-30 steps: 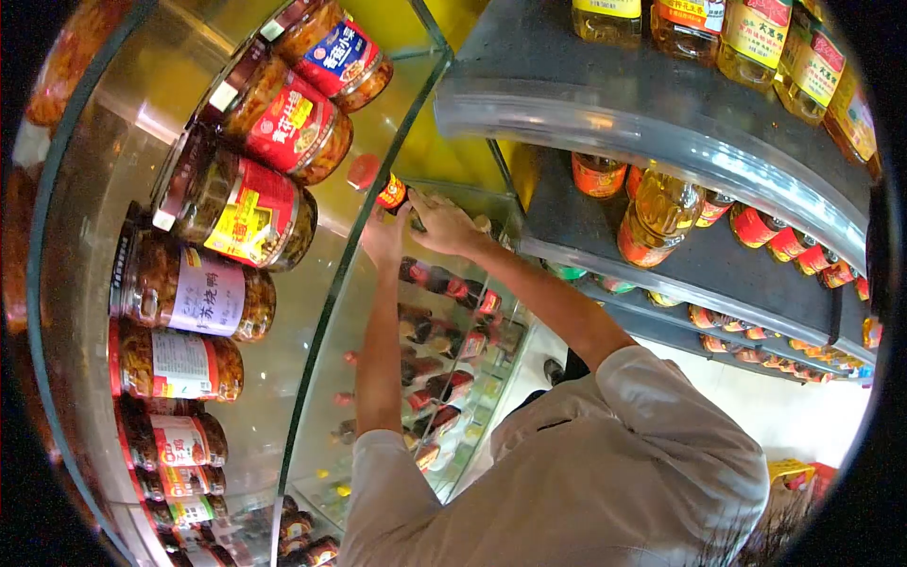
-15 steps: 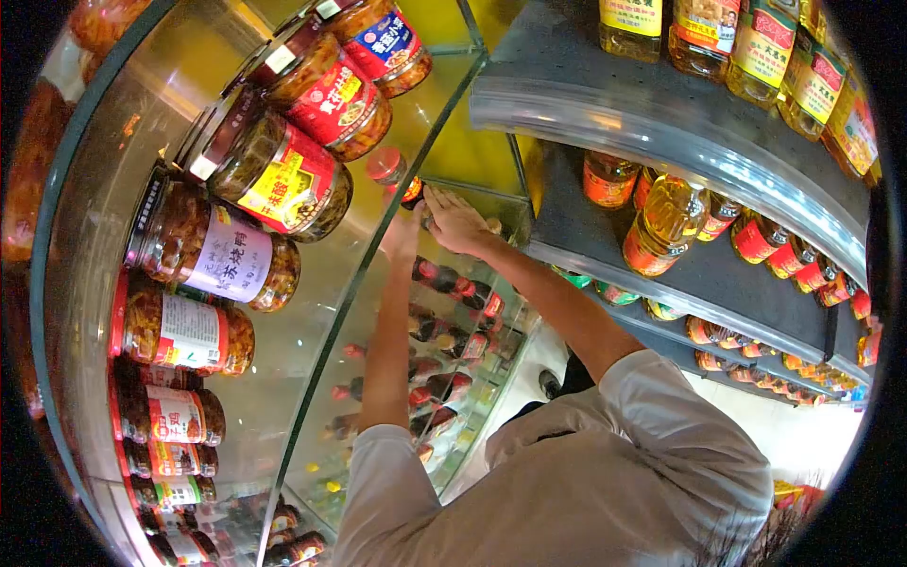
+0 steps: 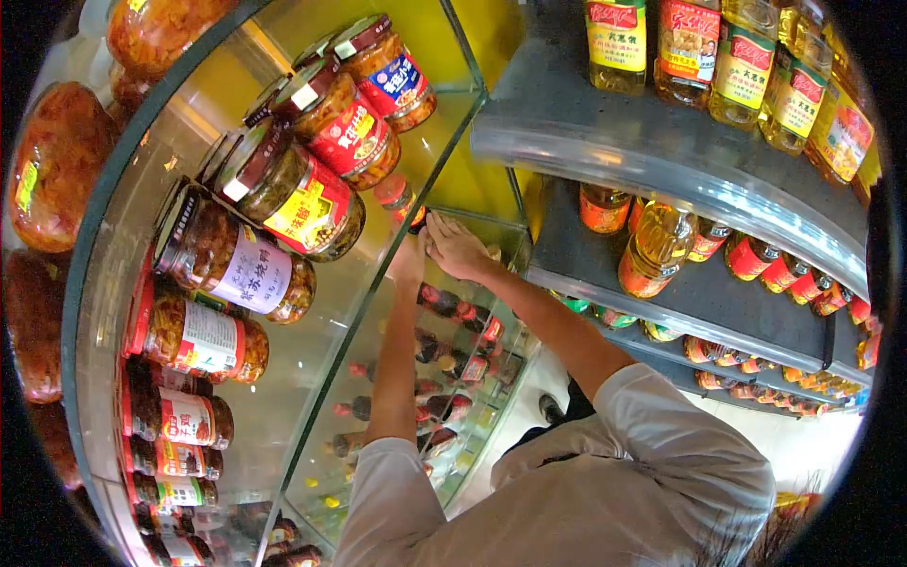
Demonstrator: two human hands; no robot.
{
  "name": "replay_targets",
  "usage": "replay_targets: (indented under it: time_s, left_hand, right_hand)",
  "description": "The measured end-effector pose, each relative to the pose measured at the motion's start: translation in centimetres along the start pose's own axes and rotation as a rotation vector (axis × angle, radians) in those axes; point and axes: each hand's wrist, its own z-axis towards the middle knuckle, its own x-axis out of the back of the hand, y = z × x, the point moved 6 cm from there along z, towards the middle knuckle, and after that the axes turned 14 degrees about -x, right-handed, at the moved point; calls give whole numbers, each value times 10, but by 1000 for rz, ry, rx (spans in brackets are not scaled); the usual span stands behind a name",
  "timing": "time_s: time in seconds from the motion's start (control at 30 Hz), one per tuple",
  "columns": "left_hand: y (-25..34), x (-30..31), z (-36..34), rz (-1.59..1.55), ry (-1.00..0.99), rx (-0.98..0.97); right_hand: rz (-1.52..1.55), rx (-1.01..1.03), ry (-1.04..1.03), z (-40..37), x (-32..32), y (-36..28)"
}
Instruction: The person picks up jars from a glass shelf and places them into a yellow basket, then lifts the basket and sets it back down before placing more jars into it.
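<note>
Both my hands reach in below the upper glass shelf (image 3: 364, 255). My right hand (image 3: 457, 248) has its fingers stretched out together, pointing up and left, against or close to my left hand. Seen partly through the glass, my left hand (image 3: 407, 257) shows its back, while its fingertips are hidden. Just above the fingers is a small bottle (image 3: 393, 193) with a reddish cap and a dark, red-marked body; whether either hand grips it is not visible. Beneath my forearms, several dark sauce bottles (image 3: 439, 300) with red caps stand on lower glass shelves.
Labelled glass jars (image 3: 248, 269) line the upper glass shelf at left. To the right, a dark shelf unit (image 3: 605, 142) with clear plastic edges carries oil bottles (image 3: 744, 71) and red-labelled jars (image 3: 753, 255). Bagged brown food packs (image 3: 59, 165) lie at far left.
The view has shifted, so the jars at left sit further right and lower, and more brown packs show. My hands stay in nearly the same place by the bottle.
</note>
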Motion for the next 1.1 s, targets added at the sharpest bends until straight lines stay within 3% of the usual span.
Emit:
replay_targets:
  time_s: [0.17, 0.27, 0.5, 0.6, 0.63, 0.67, 0.7, 0.73, 0.8, 0.83, 0.9, 0.93, 1.0, 1.07, 1.1]
  left_hand:
    - [1, 3, -1, 1, -27, 84]
    - [5, 7, -4, 112, 45, -47]
    - [17, 23, -34, 245, 124, -4]
    - [34, 38, -45, 39, 35, 102]
    - [58, 54, -45, 32, 49, 108]
    - [94, 76, -46, -184, 93, 118]
    - [125, 93, -50, -398, 138, 128]
    - [146, 102, -58, -398, 152, 145]
    - [186, 135, -77, -449, 351, 49]
    - [212, 159, -84, -404, 301, -6]
    - [239, 176, -118, -314, 289, -68]
    - [257, 183, -136, -241, 261, -144]
    - [271, 198, -174, -190, 374, -168]
    - [270, 189, -224, -111, 229, -314]
    - [290, 185, -244, -156, 157, -267]
  right_hand:
    - [20, 13, -4, 0, 0, -1]
    - [2, 11, -18, 0, 6, -5]
    - [219, -192, -234, -21, 22, 0]
    - [280, -192, -202, -35, 29, -8]
    - [545, -213, -184, -53, 47, -28]
    - [807, -232, -169, -70, 60, -44]
    - [929, -188, -233, -86, 59, -60]
    - [1201, -266, -338, -112, 73, -85]
    - [1645, -225, -451, -135, 41, -106]
    - [1638, -223, -479, -152, 54, -116]
    - [1930, -172, -629, -197, 97, -148]
    - [1932, -183, -658, -213, 94, -148]
    - [1792, 12, -841, -257, 94, -153]
    - [1638, 209, -991, -308, 92, -152]
    - [1710, 368, -910, -340, 90, -137]
